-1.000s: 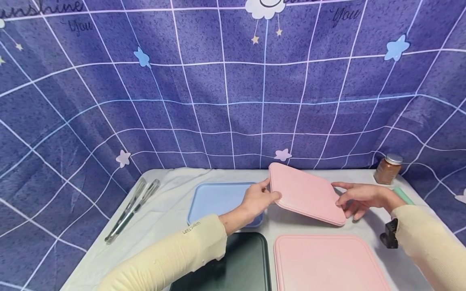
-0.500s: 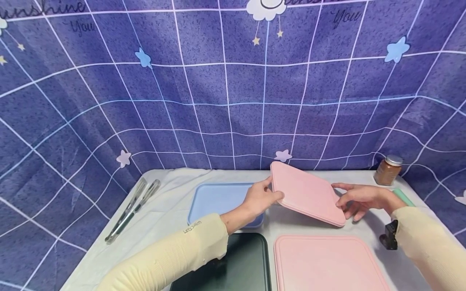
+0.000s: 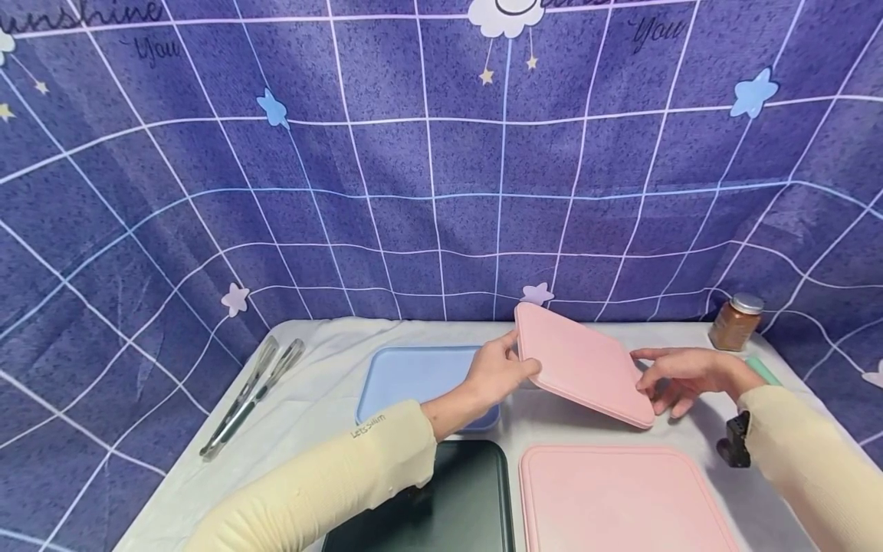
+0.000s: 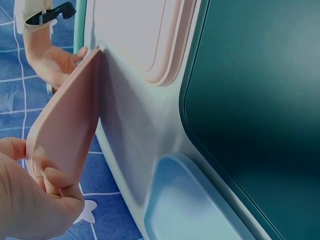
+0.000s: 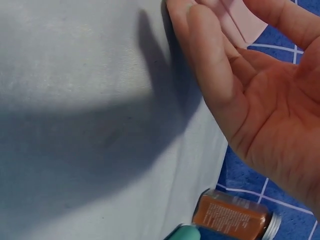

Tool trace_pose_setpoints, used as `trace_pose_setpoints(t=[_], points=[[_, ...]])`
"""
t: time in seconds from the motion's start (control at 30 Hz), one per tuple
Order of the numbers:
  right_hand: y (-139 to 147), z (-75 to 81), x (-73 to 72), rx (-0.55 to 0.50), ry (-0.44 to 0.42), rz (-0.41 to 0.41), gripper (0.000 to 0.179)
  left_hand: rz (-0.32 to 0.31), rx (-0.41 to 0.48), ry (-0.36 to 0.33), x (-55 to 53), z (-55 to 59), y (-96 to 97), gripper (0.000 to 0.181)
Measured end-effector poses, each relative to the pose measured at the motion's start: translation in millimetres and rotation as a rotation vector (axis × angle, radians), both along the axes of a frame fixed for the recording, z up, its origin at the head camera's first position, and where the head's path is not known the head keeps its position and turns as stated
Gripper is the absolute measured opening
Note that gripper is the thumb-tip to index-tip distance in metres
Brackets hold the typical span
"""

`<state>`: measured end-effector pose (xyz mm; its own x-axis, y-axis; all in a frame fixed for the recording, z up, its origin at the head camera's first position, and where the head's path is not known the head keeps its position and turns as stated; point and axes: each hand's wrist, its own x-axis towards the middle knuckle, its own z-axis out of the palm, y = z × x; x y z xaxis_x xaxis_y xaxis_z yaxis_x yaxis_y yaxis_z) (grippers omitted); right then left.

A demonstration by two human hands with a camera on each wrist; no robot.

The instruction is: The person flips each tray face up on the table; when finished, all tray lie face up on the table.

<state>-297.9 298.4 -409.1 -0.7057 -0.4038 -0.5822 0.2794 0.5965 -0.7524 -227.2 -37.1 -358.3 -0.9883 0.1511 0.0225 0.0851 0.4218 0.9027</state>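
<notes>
In the head view, a pink tray [image 3: 582, 364] is held tilted above the white cloth, its left end raised and its right end low. My left hand [image 3: 500, 372] grips its left edge, thumb on the near face; the left wrist view shows my fingers [image 4: 52, 180] curled at that edge. My right hand [image 3: 683, 379] is at the right edge, one finger overlapping the near face and another at the upper corner. In the right wrist view, a bit of the pink tray [image 5: 240, 22] shows between thumb and fingers. A blue tray [image 3: 407, 379] lies left of it.
A dark green tray [image 3: 462, 506] and another pink tray [image 3: 621, 498] lie in front. Metal tongs [image 3: 251, 399] rest at the left. A jar [image 3: 736, 322] of brown contents and a green object [image 3: 763, 371] stand at the right. A purple curtain [image 3: 428, 169] hangs behind.
The held pink tray's left end has risen slightly and shifted right with my left hand. My right hand stays in nearly the same place.
</notes>
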Motion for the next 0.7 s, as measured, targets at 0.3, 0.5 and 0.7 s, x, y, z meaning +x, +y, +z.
trace_pose_setpoints(t=[0.3, 0.5, 0.7], points=[[-36.0, 61.2, -0.2, 0.287, 0.162, 0.106, 0.092, 0.042, -0.052, 0.071, 1.7, 1.7, 4.9, 0.071], [-100.0, 123.8, -9.2, 0.327, 0.254, 0.164, 0.081, 0.071, -0.067, 0.113, 4.7, 2.2, 9.8, 0.068], [-162.6, 150.8, -12.0, 0.406, 0.320, 0.211, 0.074, 0.095, -0.085, 0.137, 8.1, 5.0, 13.2, 0.060]])
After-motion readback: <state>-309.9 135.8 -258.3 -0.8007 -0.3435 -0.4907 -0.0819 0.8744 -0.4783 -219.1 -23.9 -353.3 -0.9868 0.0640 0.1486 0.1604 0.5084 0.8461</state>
